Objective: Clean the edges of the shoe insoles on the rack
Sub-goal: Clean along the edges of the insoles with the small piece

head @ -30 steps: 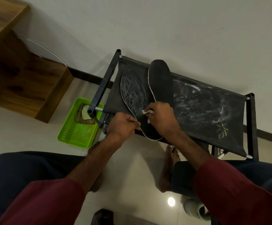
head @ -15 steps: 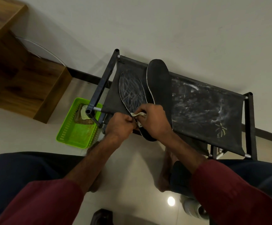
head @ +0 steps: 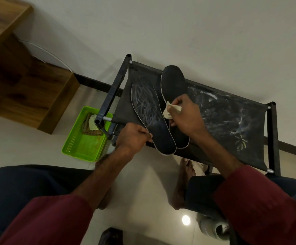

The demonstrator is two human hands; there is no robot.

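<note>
Two black insoles with pale edges lie side by side on the black fabric rack (head: 232, 121). The left insole (head: 149, 110) has a scribbled whitish surface, and its heel overlaps the right insole (head: 173, 82). My left hand (head: 133, 140) grips the left insole's heel edge at the rack's front. My right hand (head: 184, 115) holds a small whitish cloth (head: 170, 111) against the gap between the two insoles, at the right insole's left edge.
A green plastic basket (head: 83, 144) with a rag and brush sits on the floor left of the rack. A wooden cabinet (head: 20, 85) stands at the far left. My bare feet (head: 184, 183) are under the rack's front edge; a shoe (head: 214, 228) lies bottom right.
My right hand has moved the cloth up from the heel of the insoles to mid-length. My left hand has shifted its hold to the left insole's heel edge.
</note>
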